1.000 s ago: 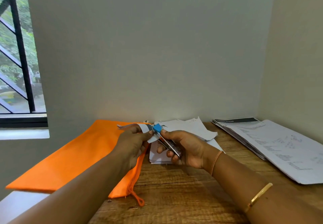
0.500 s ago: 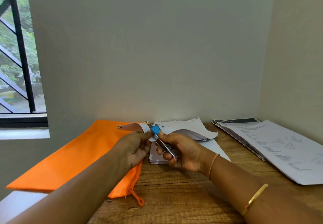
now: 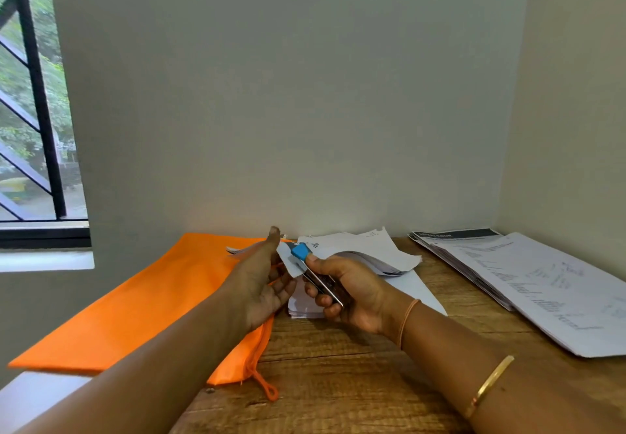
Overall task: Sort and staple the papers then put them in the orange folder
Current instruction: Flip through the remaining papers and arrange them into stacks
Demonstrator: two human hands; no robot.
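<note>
The thin sheaf of white papers (image 3: pixel 366 247) that we are fastening arches up off the brown wooden table (image 3: pixel 338 382), and its near left corner sits in the mouth of the slim silver metal stapler with a blue plastic cap (image 3: pixel 315 276). Our right hand (image 3: pixel 352 294) wraps that stapler, fingers curled under the body and thumb pressed on top just behind the cap. Its long axis slants from our palm up and leftward to the paper corner. Our left hand (image 3: pixel 257 281) is just beside that corner on its left, fingers loose and mostly straight with one pointing up; we cannot tell whether they touch the sheet. We judge the squeeze belongs to the right hand, while the left is nearer for steadying the corner, so its fingers should keep clear of the mouth. Beneath the sheaf lies a flat pile of white sheets (image 3: pixel 305 306). The flat orange fabric folder (image 3: pixel 135 298) spreads out to the left, partly under our left forearm. A broad stack of printed pages (image 3: pixel 542 281) lies well apart on the right, out of the way.
</note>
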